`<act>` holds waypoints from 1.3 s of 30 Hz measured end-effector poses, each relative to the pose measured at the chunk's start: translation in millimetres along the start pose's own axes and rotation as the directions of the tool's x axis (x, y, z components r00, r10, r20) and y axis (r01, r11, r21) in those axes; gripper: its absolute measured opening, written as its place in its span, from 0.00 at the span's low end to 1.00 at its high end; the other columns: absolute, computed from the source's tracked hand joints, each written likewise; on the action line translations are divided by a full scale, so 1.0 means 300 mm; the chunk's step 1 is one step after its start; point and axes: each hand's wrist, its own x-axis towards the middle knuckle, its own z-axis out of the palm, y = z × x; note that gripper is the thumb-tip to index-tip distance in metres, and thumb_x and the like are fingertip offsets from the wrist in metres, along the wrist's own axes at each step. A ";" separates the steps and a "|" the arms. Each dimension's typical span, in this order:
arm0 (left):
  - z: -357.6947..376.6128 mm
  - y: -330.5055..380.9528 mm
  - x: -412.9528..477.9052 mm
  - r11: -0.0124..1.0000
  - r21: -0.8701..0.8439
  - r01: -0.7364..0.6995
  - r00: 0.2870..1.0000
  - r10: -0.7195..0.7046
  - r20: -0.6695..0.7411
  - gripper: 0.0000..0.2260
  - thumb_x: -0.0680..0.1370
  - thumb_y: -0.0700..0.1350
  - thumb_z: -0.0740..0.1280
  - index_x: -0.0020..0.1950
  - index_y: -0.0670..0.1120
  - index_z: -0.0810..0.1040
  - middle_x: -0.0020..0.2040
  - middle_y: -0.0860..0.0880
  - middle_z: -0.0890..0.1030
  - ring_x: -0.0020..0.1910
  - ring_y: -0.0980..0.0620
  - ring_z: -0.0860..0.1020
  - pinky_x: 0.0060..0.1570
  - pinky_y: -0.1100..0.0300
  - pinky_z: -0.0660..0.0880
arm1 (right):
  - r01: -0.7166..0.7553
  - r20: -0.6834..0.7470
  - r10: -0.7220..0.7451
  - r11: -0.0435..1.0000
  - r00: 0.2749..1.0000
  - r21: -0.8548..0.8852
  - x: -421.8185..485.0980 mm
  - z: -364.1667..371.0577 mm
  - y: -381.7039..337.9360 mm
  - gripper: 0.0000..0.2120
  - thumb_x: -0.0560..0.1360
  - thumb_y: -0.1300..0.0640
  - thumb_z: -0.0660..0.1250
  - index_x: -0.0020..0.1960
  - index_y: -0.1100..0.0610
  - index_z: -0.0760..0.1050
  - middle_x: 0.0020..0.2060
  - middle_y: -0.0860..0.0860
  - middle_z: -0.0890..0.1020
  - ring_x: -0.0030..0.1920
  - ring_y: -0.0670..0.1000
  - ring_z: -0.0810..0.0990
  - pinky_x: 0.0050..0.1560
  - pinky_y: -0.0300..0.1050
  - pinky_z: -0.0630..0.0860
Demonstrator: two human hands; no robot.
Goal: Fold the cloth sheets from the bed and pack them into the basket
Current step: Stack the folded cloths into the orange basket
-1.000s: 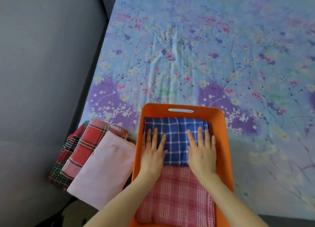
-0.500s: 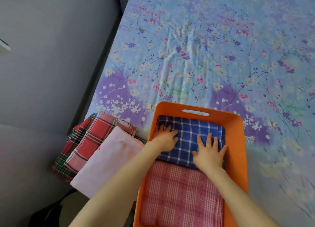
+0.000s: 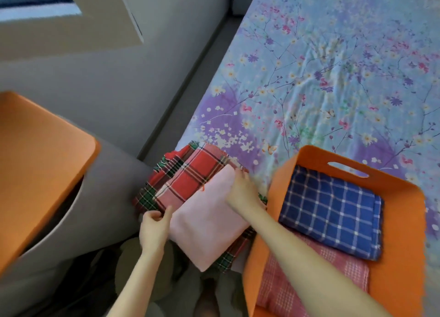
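Observation:
An orange basket [image 3: 402, 252] sits on the bed at the right, holding a folded blue checked cloth [image 3: 333, 212] over a pink checked cloth [image 3: 309, 290]. Left of it, at the bed's corner, lies a stack: a plain pink folded cloth [image 3: 209, 221] on a red plaid cloth [image 3: 188, 176] and a green-edged plaid one beneath. My left hand [image 3: 153, 226] pinches the near left edge of the stack. My right hand [image 3: 244, 190] grips the pink cloth's far right corner, fingers partly hidden.
The floral bedsheet [image 3: 333, 78] covers the bed beyond the basket. An orange surface [image 3: 35, 164] stands at the left over a grey floor. A pale box [image 3: 107, 14] sits at the top left. My legs show at the bottom.
Both hands left the blue checked cloth in the basket and moved left to the stack. The view swung left, so the basket now sits at the right.

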 end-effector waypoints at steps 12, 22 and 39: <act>0.118 -0.230 -0.032 0.704 -0.523 0.480 0.859 -0.259 0.441 0.30 0.74 0.59 0.67 0.68 0.42 0.69 0.60 0.46 0.78 0.54 0.46 0.77 0.54 0.51 0.73 | -0.191 0.060 0.232 0.901 0.971 -0.390 0.091 0.041 0.057 0.24 0.77 0.44 0.56 0.64 0.61 0.67 0.61 0.60 0.76 0.61 0.61 0.75 0.57 0.50 0.73; -0.145 0.105 -0.217 0.856 -0.482 -0.189 0.980 0.196 -0.036 0.11 0.77 0.56 0.63 0.46 0.49 0.75 0.44 0.51 0.78 0.45 0.51 0.76 0.41 0.58 0.72 | 0.116 -0.364 -0.127 0.992 0.923 -0.052 -0.392 -0.241 -0.020 0.08 0.74 0.59 0.61 0.53 0.56 0.72 0.40 0.53 0.78 0.42 0.57 0.78 0.43 0.50 0.73; 0.424 -0.018 -0.769 0.320 0.583 -0.747 0.658 0.481 0.579 0.35 0.80 0.39 0.58 0.77 0.48 0.37 0.67 0.41 0.67 0.58 0.49 0.74 0.55 0.59 0.73 | -0.552 -0.312 0.503 0.829 0.806 -0.088 -0.770 -0.039 0.738 0.19 0.77 0.60 0.58 0.67 0.61 0.66 0.55 0.55 0.81 0.57 0.57 0.79 0.54 0.49 0.74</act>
